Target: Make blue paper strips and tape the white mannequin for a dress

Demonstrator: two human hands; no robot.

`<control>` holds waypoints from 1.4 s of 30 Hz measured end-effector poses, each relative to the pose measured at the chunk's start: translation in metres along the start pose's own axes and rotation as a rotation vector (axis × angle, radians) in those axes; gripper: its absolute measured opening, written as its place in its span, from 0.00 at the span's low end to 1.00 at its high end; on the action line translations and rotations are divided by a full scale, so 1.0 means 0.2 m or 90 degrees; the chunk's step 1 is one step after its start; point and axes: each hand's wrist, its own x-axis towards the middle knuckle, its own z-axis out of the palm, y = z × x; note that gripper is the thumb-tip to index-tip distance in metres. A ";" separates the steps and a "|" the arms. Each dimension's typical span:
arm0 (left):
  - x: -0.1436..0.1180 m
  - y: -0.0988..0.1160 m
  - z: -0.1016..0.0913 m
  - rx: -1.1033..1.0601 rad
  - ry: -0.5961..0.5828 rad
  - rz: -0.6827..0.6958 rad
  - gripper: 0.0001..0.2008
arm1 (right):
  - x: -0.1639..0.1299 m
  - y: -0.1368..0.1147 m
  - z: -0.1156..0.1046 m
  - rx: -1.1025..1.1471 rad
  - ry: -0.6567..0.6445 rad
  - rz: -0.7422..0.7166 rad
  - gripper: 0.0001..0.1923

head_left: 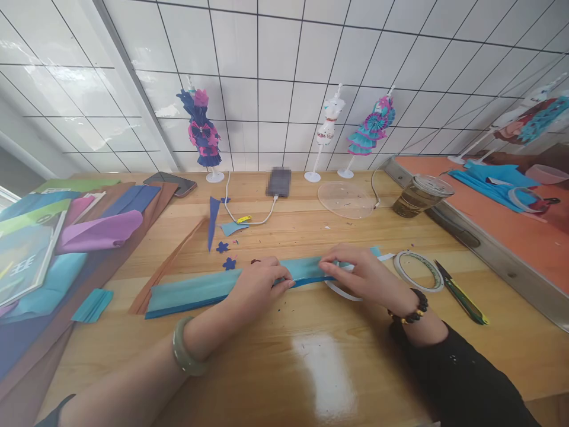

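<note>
Blue paper strip (200, 290) lies flat on the wooden worktop (284, 367), close to the person. Its long way runs from left to right, and it tips up a little at the right end. Both hands sit on it near its middle and right part.

The left hand (258, 284) comes in from the lower left. It rests palm down on the strip, and its fingers are pressed together on the paper's edge. The right hand (360, 274) comes in from the lower right. Its fingertips pinch down on the strip too, just beside the left hand's fingertips. The two hands almost touch. A thin white band of tape (340, 292) curls out from under the right hand, but it is hard to tell if the fingers grip it.

Most of the strip sticks out to the left, past the left hand, so the left hand is nearer the long free end.

A roll of tape (418, 270) lies just to the right of the right hand. Small snips (460, 293) with a yellow handle lie past the roll. Little blue paper flowers (229, 263) sit just behind the strip.
</note>
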 end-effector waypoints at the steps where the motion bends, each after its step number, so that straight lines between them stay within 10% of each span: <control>1: 0.00 0.00 0.00 0.000 0.001 0.001 0.10 | 0.02 -0.02 0.02 -0.018 -0.026 -0.012 0.12; 9: 0.00 0.00 -0.01 -0.003 0.002 0.007 0.10 | 0.06 -0.09 0.08 -0.121 -0.151 -0.023 0.11; 42: 0.02 -0.11 -0.12 -0.183 0.001 -0.074 0.11 | 0.05 0.00 0.09 -0.203 -0.143 0.096 0.13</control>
